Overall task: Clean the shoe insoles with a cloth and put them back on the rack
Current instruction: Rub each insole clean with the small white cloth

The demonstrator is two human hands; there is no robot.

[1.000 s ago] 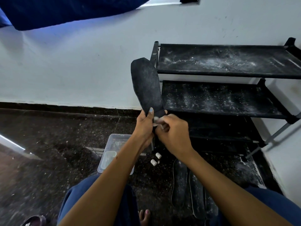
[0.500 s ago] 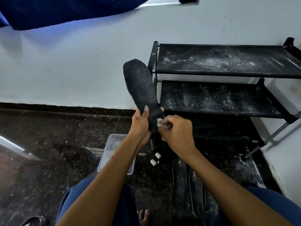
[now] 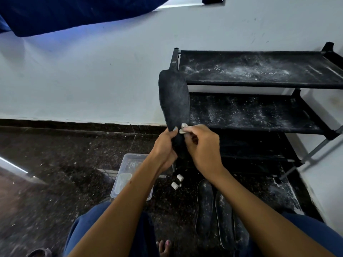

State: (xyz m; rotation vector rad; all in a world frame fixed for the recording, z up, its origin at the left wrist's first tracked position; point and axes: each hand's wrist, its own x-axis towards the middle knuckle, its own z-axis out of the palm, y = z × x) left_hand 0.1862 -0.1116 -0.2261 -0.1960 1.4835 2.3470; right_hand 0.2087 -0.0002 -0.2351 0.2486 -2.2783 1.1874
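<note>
Dark speckled flooring [image 3: 55, 164] is seen running up to a pale wall, against which a black shoe rack [image 3: 259, 115] is set, its two visible shelves dusted with white powder. Just in front of the rack's left post, a dark insole [image 3: 173, 101] is held upright, toe end up. Its lower part is gripped by the left hand [image 3: 165, 145], the fingers curled round the back and the thumb pressed on the front face. A small white cloth [image 3: 182, 127] is pinched between the thumb and fingertips of the right hand [image 3: 202, 147] and is held against the insole's right edge, just beside the left thumb. On the floor in front of the rack, two more insoles [image 3: 213, 208] are laid side by side. Left of them, two small white cylinders [image 3: 177, 181] are seen, and further left a clear plastic container [image 3: 130, 175] is set down, partly hidden by the left forearm.
</note>
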